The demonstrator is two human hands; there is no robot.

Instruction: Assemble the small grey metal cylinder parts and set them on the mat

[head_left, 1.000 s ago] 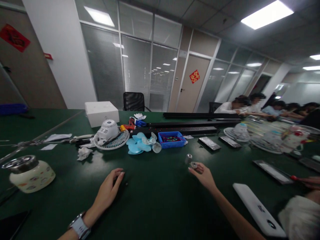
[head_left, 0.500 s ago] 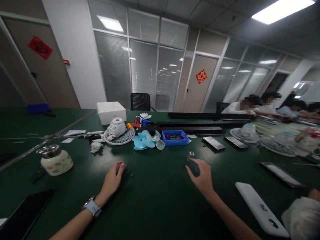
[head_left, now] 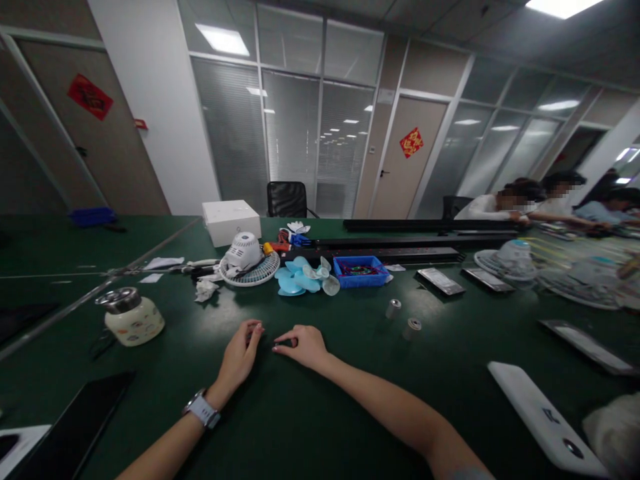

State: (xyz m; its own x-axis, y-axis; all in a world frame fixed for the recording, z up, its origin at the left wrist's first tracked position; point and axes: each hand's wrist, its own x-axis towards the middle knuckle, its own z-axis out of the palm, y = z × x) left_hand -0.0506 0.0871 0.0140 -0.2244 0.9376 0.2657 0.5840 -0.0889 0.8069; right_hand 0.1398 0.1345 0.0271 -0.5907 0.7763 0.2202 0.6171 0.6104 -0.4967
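Observation:
My right hand (head_left: 304,347) reaches in from the right to the middle of the green table (head_left: 320,413). Its thumb and index finger pinch a tiny dark piece (head_left: 276,345) at table height, too small to name. Just left of it, my left hand (head_left: 243,350) is curled with the thumb against the fingers; whatever it may hold is hidden. Two small silver metal cylinders, a farther one (head_left: 393,309) and a nearer one (head_left: 412,328), stand upright to the right of my right hand.
Light-blue fan blades (head_left: 299,277), a white fan head on its grille (head_left: 245,257) and a blue tray of wires (head_left: 363,272) lie beyond my hands. A cream jar (head_left: 134,321) stands left, a white panel (head_left: 543,417) right. People sit at the far right.
My right hand has moved left from beside the metal cylinders to the tiny piece near my left hand and closed on it. Both cylinders now show. The view has shifted slightly.

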